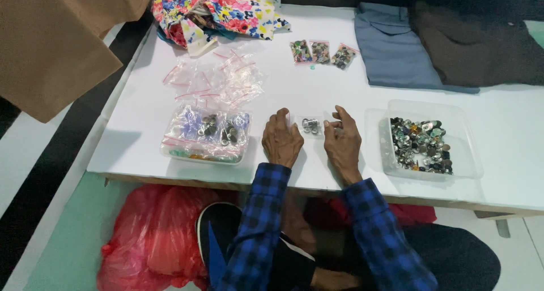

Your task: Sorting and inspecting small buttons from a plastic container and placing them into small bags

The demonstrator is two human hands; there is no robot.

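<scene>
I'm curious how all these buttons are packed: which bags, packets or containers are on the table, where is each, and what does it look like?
Small clear bag: between left hand and right hand, holding metal buttons.
Three filled packets: far centre, clear, pink-edged.
Empty bags: loose heap, far left, clear with pink strips.
Clear tray: right, rectangular, loose mixed buttons.
Clear tub: left, full of filled bags.

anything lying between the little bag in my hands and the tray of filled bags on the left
Nothing visible: the small bag sits between the left hand and right hand, and only bare white table separates it from the tray of filled bags.
</scene>
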